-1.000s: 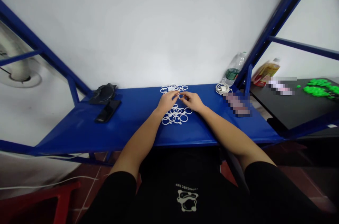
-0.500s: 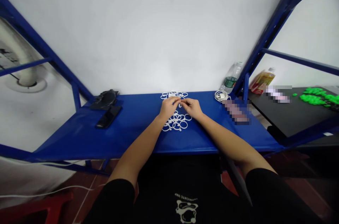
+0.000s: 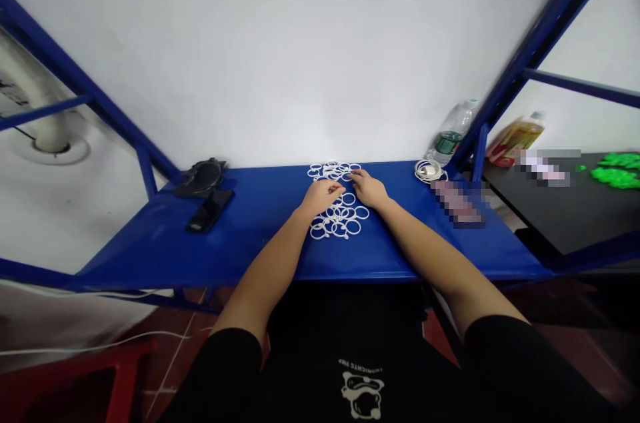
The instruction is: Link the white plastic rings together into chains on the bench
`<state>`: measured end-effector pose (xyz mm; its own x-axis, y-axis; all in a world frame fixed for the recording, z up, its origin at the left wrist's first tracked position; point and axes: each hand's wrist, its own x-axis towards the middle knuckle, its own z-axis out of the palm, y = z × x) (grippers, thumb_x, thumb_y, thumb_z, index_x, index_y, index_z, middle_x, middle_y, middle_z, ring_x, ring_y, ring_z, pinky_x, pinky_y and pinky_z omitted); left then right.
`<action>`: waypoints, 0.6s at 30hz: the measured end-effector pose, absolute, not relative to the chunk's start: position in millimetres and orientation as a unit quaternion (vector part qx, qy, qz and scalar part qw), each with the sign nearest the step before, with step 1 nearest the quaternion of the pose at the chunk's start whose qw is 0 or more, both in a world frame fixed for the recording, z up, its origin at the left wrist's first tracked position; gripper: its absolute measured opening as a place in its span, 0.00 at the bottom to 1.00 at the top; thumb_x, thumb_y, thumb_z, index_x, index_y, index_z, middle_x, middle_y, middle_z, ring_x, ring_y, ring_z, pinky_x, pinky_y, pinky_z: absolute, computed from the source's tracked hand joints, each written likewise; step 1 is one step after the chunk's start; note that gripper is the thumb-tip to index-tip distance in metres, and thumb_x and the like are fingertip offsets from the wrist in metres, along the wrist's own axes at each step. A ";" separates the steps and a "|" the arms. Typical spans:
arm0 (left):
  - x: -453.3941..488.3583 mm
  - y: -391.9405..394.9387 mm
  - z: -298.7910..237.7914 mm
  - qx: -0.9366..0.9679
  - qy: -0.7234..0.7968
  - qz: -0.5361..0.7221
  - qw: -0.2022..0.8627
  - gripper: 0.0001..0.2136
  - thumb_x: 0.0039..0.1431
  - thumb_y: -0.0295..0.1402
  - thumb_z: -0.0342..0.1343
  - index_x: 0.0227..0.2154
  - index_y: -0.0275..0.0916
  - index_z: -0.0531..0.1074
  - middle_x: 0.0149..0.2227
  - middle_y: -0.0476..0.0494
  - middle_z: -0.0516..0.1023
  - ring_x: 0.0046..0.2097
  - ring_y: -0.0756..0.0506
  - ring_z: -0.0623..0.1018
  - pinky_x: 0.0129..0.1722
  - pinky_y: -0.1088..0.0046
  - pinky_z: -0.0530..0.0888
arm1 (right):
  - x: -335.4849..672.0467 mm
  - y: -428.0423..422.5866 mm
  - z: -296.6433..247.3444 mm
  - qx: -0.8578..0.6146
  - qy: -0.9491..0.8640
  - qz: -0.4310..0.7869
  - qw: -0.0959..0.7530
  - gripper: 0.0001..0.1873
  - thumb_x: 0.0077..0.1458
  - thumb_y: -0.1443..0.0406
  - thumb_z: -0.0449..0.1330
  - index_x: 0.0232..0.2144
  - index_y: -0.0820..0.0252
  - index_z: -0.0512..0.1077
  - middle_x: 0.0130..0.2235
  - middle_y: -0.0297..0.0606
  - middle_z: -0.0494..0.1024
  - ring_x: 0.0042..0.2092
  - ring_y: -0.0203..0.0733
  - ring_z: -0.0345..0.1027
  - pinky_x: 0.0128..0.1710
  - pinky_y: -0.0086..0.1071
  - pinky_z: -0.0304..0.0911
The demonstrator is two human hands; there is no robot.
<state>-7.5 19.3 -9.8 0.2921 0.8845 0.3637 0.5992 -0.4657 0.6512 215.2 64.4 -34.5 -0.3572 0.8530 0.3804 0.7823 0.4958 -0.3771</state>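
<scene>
Two groups of thin white plastic rings with small tabs lie on the blue tabletop. The far group is near the wall, and the near group is closer to me. Between them is my left hand, its fingers curled together beside the near group; anything inside them is hidden. My right hand reaches to the right edge of the far group, fingers stretched forward and slightly apart. Its fingertips are at a white ring there; whether they touch it is too small to tell.
A black phone and a dark flat object lie on the left. To the right are a coiled white cable, a water bottle and a blurred-out item. Blue frame posts stand at both sides.
My hands have come apart from where their fingertips met. The right hand has moved to the far rings, while the left stays curled between the groups. The view has tilted down slightly.
</scene>
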 end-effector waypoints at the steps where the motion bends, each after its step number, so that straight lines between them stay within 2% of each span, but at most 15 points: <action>1: -7.9 20.4 -10.2 0.777 0.477 0.363 0.192 0.09 0.65 0.40 0.62 0.37 0.42 0.84 0.36 0.47 0.86 0.36 0.46 0.82 0.38 0.70 0.77 | 213.4 65.6 -35.8 -0.503 -0.823 0.059 0.258 0.25 0.65 0.70 0.57 0.61 0.52 0.75 0.67 0.44 0.70 0.61 0.54 0.73 0.57 0.43 0.72; 4: -11.8 25.6 -13.1 0.769 0.499 0.365 0.161 0.08 0.65 0.39 0.63 0.38 0.42 0.84 0.38 0.44 0.86 0.39 0.44 0.82 0.42 0.67 0.78 | 209.5 66.4 -35.8 -0.519 -0.818 0.046 0.245 0.22 0.65 0.70 0.58 0.59 0.51 0.77 0.66 0.44 0.71 0.58 0.54 0.75 0.56 0.42 0.73; 10: -22.7 36.8 -24.1 0.770 0.529 0.329 0.140 0.08 0.63 0.40 0.66 0.40 0.44 0.84 0.45 0.42 0.86 0.48 0.39 0.84 0.52 0.60 0.78 | 213.8 64.4 -31.1 -0.512 -0.817 0.059 0.259 0.14 0.66 0.68 0.58 0.48 0.55 0.82 0.50 0.44 0.82 0.51 0.48 0.77 0.52 0.38 0.72; 12: -20.6 36.5 -25.1 0.774 0.522 0.325 0.150 0.10 0.63 0.41 0.66 0.43 0.43 0.83 0.48 0.41 0.86 0.51 0.38 0.83 0.54 0.59 0.78 | 216.4 62.6 -29.8 -0.502 -0.811 0.074 0.289 0.14 0.65 0.70 0.58 0.46 0.56 0.82 0.49 0.44 0.83 0.50 0.47 0.77 0.53 0.38 0.71; 15: -12.7 32.2 -22.9 0.778 0.507 0.335 0.157 0.15 0.63 0.40 0.66 0.50 0.42 0.81 0.52 0.39 0.84 0.54 0.38 0.82 0.57 0.58 0.77 | 217.2 56.4 -27.4 -0.466 -0.794 0.125 0.370 0.16 0.63 0.69 0.59 0.49 0.56 0.81 0.48 0.42 0.84 0.48 0.46 0.77 0.53 0.39 0.71; 18: -6.1 27.9 -19.1 0.787 0.487 0.351 0.143 0.18 0.63 0.37 0.66 0.55 0.41 0.79 0.52 0.38 0.84 0.55 0.37 0.82 0.58 0.57 0.76 | 212.8 47.4 -23.7 -0.425 -0.754 0.214 0.452 0.16 0.62 0.63 0.61 0.51 0.57 0.80 0.44 0.41 0.85 0.39 0.42 0.77 0.44 0.37 0.73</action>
<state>-6.1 27.9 -19.1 0.2782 0.8674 0.4126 0.6663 -0.4837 0.5675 212.8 47.4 -23.7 -0.2293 0.8350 0.5002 0.4484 0.5468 -0.7071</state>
